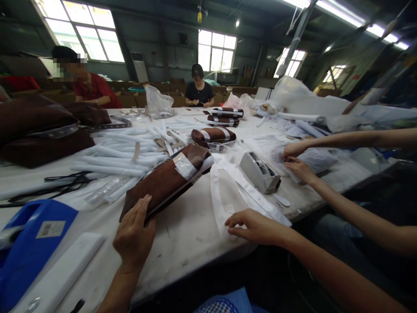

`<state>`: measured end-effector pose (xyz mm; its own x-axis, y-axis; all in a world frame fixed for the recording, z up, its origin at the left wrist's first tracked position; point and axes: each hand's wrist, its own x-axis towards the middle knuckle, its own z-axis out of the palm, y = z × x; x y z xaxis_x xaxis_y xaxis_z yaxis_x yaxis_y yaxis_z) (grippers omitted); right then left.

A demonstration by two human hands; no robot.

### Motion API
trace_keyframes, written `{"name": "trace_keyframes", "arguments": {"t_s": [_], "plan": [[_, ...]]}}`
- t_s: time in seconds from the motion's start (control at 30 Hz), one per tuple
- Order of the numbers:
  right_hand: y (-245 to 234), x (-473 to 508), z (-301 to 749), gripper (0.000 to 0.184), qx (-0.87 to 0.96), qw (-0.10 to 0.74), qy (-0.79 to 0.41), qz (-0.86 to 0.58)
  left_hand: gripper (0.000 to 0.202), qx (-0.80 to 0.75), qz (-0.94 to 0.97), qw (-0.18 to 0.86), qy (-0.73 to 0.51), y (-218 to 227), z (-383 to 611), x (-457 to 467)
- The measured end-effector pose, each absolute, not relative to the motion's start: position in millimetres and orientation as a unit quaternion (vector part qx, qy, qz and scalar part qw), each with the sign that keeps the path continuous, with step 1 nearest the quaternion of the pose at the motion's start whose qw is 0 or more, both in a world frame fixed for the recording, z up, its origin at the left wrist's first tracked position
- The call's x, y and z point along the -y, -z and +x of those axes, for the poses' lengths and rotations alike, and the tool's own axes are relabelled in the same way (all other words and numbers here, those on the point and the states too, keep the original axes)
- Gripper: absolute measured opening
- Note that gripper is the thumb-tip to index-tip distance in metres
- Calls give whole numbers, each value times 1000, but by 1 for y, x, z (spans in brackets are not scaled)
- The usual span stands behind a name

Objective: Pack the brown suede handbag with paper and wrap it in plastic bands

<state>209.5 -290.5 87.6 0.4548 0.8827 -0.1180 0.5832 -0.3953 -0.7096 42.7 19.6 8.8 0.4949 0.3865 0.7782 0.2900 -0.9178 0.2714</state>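
Note:
My left hand (135,230) grips the near end of a folded brown leather-look bag (164,182), its fingers on top and its thumb along the near side. Clear tape and a white strip show near the bag's far end, which is tilted away to the right. My right hand (252,225) pinches the near edge of a flat clear plastic bag (221,191) with white borders, lying on the table. A grey tape dispenser (259,171) stands just beyond that plastic bag.
White tubes (114,161) pile up behind the brown bag. A blue tape dispenser (42,234) stands at left, near larger brown bags (42,130). More wrapped brown bundles (213,135) lie farther back. At right, a co-worker's hands (298,161) handle clear plastic. Two people sit across the table.

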Motion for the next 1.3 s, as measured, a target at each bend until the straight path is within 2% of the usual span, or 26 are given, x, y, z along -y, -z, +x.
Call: {"name": "trace_keyframes", "arguments": {"t_s": [0.07,0.17,0.23,0.33,0.47,0.7,0.77,0.83,1.0,1.17,1.2,1.3], "plan": [[-81,282,213,28,441,310,-255,-803,65,-222,854,57,-466,-14,44,-20],[-55,257,235,37,394,391,-113,-824,62,-245,844,64,-472,-22,45,-21],[-32,238,250,56,377,409,-61,-829,61,-258,837,70,-477,-26,45,-23],[0,210,260,80,392,376,-93,-834,54,-281,825,81,-483,-32,45,-28],[19,168,253,71,490,363,-107,-785,50,-295,812,84,-498,-36,45,-33],[5,85,243,48,558,387,-82,-729,55,-224,823,44,-520,-40,52,-21],[-1,90,235,39,551,398,-65,-730,58,-195,832,29,-518,-36,53,-15],[-6,114,219,38,558,398,-56,-726,61,-161,844,17,-512,-29,52,-9],[-34,192,191,22,659,350,-73,-662,63,-78,876,-1,-475,-10,48,15],[-72,175,231,26,567,421,21,-707,51,-36,887,-3,-461,8,47,38],[-77,161,245,28,540,402,15,-739,50,-31,887,-3,-461,10,47,40],[-82,115,283,30,491,274,-58,-825,47,-14,887,-3,-462,13,48,42]]}}
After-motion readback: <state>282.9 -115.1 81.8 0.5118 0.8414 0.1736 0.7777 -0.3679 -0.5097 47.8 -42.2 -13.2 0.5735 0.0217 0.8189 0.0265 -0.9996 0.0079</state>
